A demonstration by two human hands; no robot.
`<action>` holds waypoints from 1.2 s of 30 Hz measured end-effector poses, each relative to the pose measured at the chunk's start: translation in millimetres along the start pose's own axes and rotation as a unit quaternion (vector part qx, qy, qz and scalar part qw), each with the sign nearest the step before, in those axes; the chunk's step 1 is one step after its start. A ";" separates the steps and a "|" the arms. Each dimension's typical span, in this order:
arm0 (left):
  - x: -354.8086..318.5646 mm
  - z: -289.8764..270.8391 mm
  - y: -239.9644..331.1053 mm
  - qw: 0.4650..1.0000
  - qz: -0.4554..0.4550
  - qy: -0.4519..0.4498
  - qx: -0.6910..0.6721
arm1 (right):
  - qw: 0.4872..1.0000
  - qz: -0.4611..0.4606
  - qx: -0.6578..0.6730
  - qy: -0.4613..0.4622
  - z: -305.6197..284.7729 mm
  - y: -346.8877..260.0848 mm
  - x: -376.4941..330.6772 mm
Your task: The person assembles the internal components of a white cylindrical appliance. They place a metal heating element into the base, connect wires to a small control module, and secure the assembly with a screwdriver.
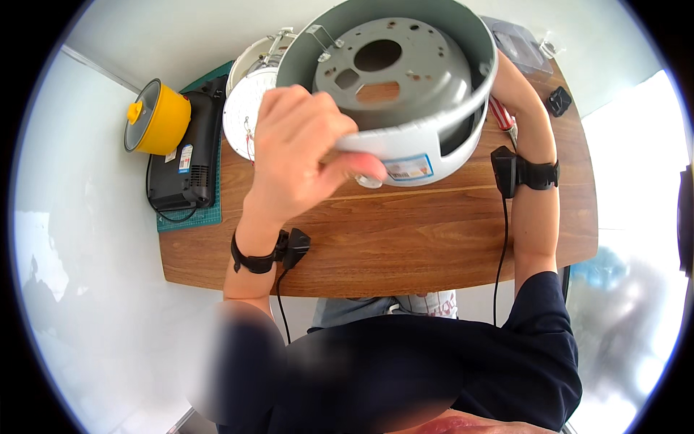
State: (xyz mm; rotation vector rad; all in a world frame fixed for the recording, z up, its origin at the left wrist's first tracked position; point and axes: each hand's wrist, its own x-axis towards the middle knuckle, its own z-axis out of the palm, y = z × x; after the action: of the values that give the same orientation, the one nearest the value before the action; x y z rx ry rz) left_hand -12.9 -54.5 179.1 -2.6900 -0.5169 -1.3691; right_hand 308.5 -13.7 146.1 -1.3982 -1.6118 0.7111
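A round appliance housing [405,155], white outside and grey inside, looks like a rice cooker's outer shell. It is tilted above the table, its open side toward me, and its inner base has several cut-outs. My left hand [300,148] is closed on the near left of its rim, with the thumb along the outer wall by a label. My right hand [507,83] reaches round behind the right side of the housing, which hides its fingers. Near my right wrist lies a tool with a red and white handle [500,114]. A white round part [238,108] sits beyond my left hand.
On a green mat [210,218] at the left stands a black appliance [189,163], with a yellow lidded pot [170,116] against it. A clear plastic box [517,47] and a small black object [559,101] lie at the far right of the wooden table [405,246]. Cables [502,253] trail from both wrist straps.
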 end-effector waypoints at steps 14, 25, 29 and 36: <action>-25.8 -9.2 -39.6 0.684 -0.407 0.267 -0.543 | 0.992 -0.057 0.111 -0.006 -41.1 -55.0 -17.0; -14.4 24.5 -45.4 0.514 -0.467 0.187 -0.695 | 0.991 -0.128 0.047 0.014 -18.2 -50.9 -15.0; -12.2 32.1 -47.0 0.500 -0.468 0.175 -0.707 | 0.994 -0.083 -0.060 0.032 -17.8 -46.9 -15.2; -9.5 26.9 -48.1 0.504 -0.468 0.166 -0.707 | 0.993 -0.032 -0.109 -0.030 -23.0 -52.4 -18.3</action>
State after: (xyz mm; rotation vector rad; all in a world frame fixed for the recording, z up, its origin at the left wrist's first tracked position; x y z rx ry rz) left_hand -13.3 -5.8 151.5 -2.5074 -1.3714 -4.0243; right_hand 303.6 -45.1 197.2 -1.4832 -1.8172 0.5576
